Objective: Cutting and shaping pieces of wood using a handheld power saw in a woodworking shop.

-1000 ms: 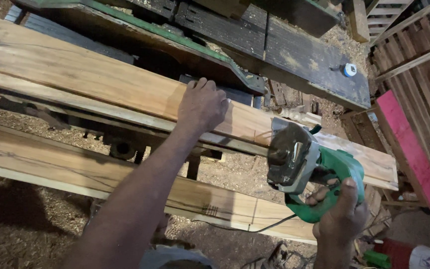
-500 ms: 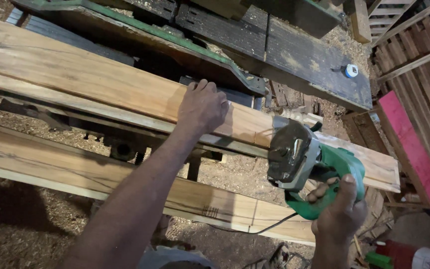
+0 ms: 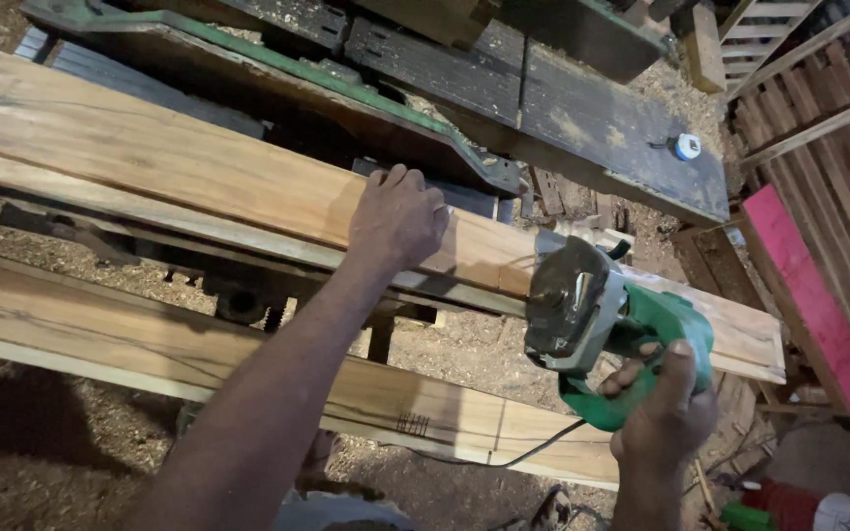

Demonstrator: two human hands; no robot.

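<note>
Your left hand [image 3: 400, 218] lies flat, fingers released, on the upper plank [image 3: 179, 182]; your right hand [image 3: 663, 413] is clenched round the green circular saw [image 3: 607, 324] at the plank's near edge.

The green power tool [image 3: 602, 324] hides its blade against the plank [image 3: 199, 177].

A woodworking shop, rough and well used: sawdust and shavings [image 3: 61, 462] cover the ground beneath long pale planks [image 3: 150, 167] laid across a heavy green-edged machine bed [image 3: 277, 74]. A green handheld power saw [image 3: 612, 324], its cord trailing below, sits at the edge of one plank. Slatted wooden frames [image 3: 828, 108] lean at the right beside a pink-painted board [image 3: 804, 295], and dark, worn timbers [image 3: 563, 108] lie behind.
</note>
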